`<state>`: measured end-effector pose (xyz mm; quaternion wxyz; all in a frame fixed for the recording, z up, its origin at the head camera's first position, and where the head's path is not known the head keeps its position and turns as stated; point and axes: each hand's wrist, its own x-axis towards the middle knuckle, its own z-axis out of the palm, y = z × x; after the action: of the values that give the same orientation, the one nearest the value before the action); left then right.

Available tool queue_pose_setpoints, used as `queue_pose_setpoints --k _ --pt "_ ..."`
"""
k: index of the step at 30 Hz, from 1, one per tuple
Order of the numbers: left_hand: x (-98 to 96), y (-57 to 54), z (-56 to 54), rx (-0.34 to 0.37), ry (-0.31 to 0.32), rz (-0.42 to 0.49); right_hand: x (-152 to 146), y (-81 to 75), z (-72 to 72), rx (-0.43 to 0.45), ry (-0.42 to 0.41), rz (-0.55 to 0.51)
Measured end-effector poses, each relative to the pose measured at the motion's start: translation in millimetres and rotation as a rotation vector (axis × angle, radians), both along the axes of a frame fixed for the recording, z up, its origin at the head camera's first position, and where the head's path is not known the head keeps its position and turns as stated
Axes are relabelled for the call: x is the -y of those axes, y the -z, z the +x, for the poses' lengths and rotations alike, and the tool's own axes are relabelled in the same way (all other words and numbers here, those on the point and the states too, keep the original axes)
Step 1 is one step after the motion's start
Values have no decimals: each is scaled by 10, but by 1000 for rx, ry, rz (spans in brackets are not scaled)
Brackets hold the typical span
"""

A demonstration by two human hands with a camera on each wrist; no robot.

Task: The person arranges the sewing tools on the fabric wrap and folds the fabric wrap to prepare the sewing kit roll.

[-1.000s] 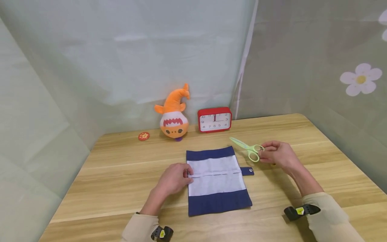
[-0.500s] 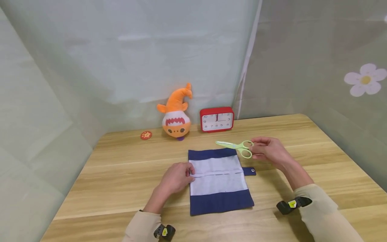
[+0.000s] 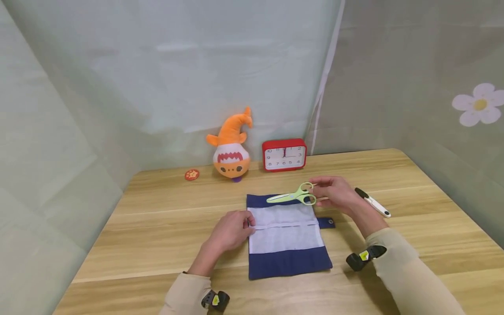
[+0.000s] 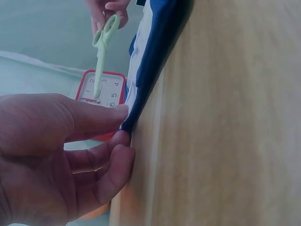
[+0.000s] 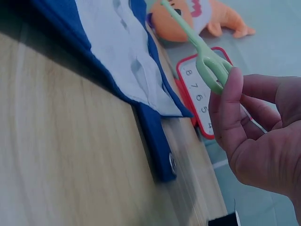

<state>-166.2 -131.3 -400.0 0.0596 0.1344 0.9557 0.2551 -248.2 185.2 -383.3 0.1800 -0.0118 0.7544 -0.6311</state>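
Note:
An unfolded navy-and-white fabric case (image 3: pixel 287 238) lies flat on the table, a white seam across its middle and a snap strap (image 3: pixel 326 223) at its right side. My left hand (image 3: pixel 232 229) pinches the case's left edge between thumb and fingers; the left wrist view shows this grip closely. Light green scissors (image 3: pixel 289 197) are held by the handle loops in my right hand (image 3: pixel 336 194). Their blades are together and point left, over the case's far navy band. In the right wrist view the scissors (image 5: pixel 202 52) are raised above the table.
A red alarm clock (image 3: pixel 284 155) and an orange shark plush (image 3: pixel 231 148) stand along the back of the wooden table (image 3: pixel 157 245). Left of the plush lies a round red sticker-like disc (image 3: pixel 192 175). A slim white-and-black tool (image 3: pixel 374 203) lies beyond my right forearm.
My right hand has carried the scissors leftward, from right of the case to over its far band. The white-and-black tool has come into sight. My left hand stays at the case's edge.

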Motion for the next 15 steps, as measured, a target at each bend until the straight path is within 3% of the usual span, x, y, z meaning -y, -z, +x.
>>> queue_pose_setpoints --k 15 --pt "-14 -21 -11 66 -34 9 271 -9 -158 62 -89 73"
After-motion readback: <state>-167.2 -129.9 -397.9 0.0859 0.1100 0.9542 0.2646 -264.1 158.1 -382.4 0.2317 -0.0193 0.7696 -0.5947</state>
